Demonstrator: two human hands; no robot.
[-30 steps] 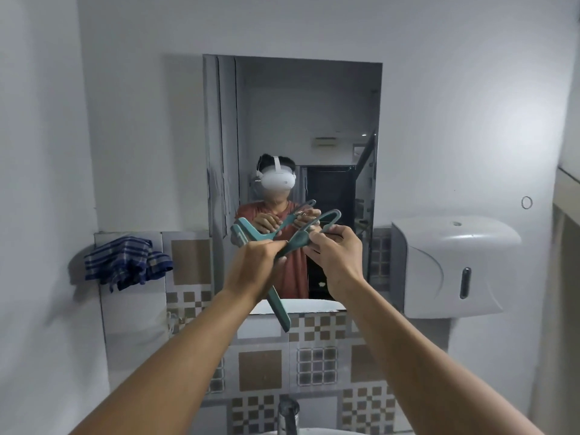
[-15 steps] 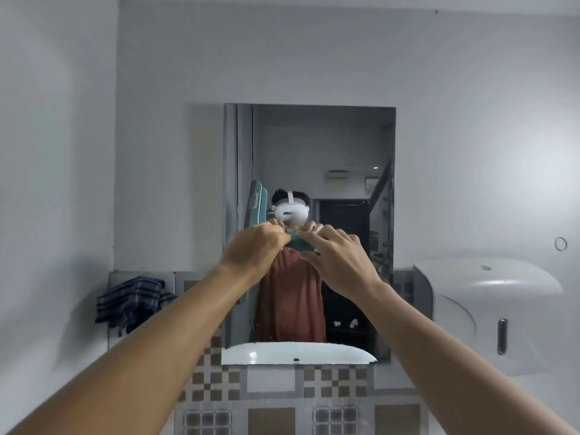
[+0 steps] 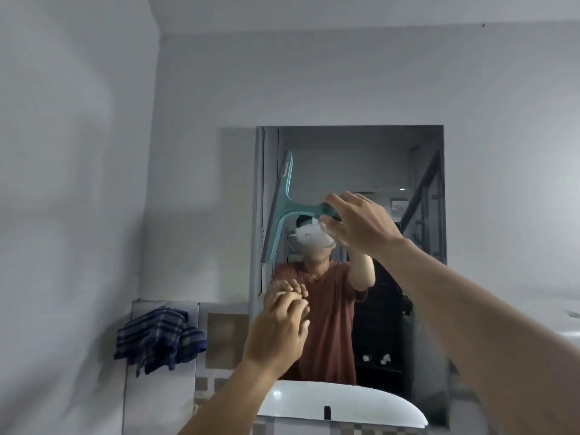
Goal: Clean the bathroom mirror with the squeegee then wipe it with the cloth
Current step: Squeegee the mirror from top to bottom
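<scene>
A rectangular mirror hangs on the grey wall. My right hand grips the handle of a teal squeegee, whose blade stands almost vertical along the mirror's left edge, in its upper half. My left hand hovers lower, in front of the mirror's lower left, holding nothing, fingers loosely curled. A blue plaid cloth hangs on the tiled ledge to the left of the mirror.
A person with a white headset and a red shirt is reflected in the mirror. The reflected white sink rim shows at the mirror's bottom. A white dispenser is at the right edge. Patterned tiles run below.
Both hands held the squeegee together in front of the mirror. My left hand has let go and dropped lower; my right hand has raised the squeegee against the mirror's upper left. The view tilted upward.
</scene>
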